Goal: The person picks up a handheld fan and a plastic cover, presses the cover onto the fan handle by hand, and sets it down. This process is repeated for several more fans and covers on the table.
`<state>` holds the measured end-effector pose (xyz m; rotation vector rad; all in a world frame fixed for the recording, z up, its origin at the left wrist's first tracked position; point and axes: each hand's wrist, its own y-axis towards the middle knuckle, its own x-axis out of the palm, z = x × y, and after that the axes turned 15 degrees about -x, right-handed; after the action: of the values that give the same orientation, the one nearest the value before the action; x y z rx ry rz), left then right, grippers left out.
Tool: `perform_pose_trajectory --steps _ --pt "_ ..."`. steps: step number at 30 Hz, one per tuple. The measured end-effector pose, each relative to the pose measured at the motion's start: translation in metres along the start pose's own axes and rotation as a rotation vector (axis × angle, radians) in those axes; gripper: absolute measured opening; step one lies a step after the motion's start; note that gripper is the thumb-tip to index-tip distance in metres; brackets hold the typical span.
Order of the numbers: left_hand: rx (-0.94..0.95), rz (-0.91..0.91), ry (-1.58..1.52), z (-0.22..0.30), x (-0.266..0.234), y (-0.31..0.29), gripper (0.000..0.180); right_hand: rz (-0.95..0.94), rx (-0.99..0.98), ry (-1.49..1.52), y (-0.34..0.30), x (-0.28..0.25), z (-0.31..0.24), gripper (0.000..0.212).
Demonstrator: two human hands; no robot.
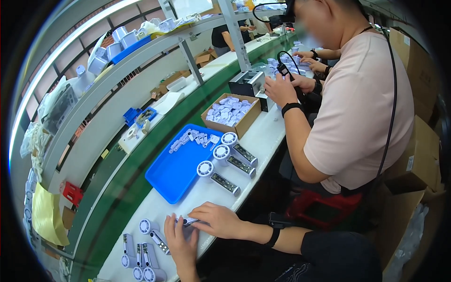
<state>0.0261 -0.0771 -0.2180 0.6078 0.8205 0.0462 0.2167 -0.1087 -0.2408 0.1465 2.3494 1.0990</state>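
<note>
My left hand [181, 244] and my right hand [218, 221] meet over the near part of the white bench. Between their fingertips they grip a slim pale plastic piece [189, 221], partly hidden by the fingers. Beside my left hand lies a pale handheld fan [146, 226] with its handle open and circuit board showing. Several more such fans [145, 261] lie at the lower left. Farther up the bench, 3 fans [224, 184] with exposed boards lie in a row beside a blue tray [174, 181]. Small pale plastic parts [195, 137] are gathered at the tray's far end.
A cardboard box [251, 123] of pale plastic pieces stands beyond the tray, by a metal fixture [248, 83]. At the right a co-worker [357, 103] sits on a red stool [324, 207], handling a dark device. A green conveyor [110, 207] and grey shelf frame run along the left.
</note>
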Motion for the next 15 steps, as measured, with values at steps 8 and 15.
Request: perform_pose_trajectory --steps 8,15 --pt "0.121 -0.072 0.245 -0.014 -0.001 0.005 0.060 -0.080 0.049 0.101 0.018 -0.004 0.015 0.034" --pt "0.075 -0.036 0.136 -0.011 0.008 0.002 0.069 -0.073 0.094 0.122 0.022 0.003 0.009 0.033"
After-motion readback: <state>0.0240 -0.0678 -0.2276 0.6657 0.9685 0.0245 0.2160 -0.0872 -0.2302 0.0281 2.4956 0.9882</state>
